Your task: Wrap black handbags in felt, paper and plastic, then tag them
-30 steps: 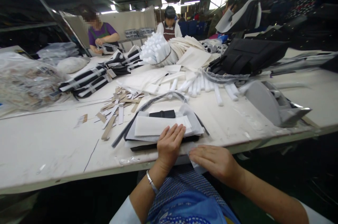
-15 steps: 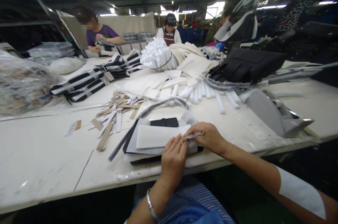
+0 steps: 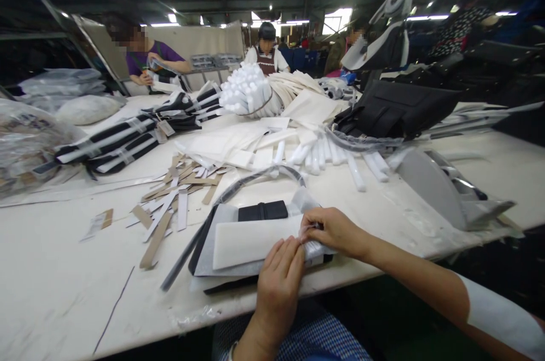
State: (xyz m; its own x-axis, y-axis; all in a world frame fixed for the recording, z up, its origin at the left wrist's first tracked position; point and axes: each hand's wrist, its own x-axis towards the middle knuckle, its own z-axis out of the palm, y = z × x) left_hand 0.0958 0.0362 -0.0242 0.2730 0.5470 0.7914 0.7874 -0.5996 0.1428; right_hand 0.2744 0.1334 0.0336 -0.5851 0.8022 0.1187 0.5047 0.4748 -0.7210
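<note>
In front of me a black bag (image 3: 199, 250) lies flat, with a grey sheet (image 3: 203, 264) and a white foam strip (image 3: 244, 243) on top of it. My left hand (image 3: 281, 276) rests flat on the foam strip's right part, fingers stretched out. Close beside its fingertips, my right hand (image 3: 327, 229) pinches a thin translucent wrapping sheet (image 3: 303, 231) at the bag's right end. A black buckled strap (image 3: 263, 211) shows behind the foam. The bag's plastic-wrapped handle (image 3: 238, 182) arches over the far side. My hands hide part of the bag's right end.
Cardboard strips (image 3: 170, 202) lie to the left. Beyond are white foam sheets (image 3: 238, 142), a bundle of white foam rods (image 3: 247, 91) and a black bag (image 3: 395, 108). A grey bag part (image 3: 430, 185) stands right. Co-workers (image 3: 157, 60) work across the table (image 3: 55, 270).
My right fingers have curled in closer around the thin sheet at the bag's right end. My left hand still presses on the foam strip. The view has shifted slightly.
</note>
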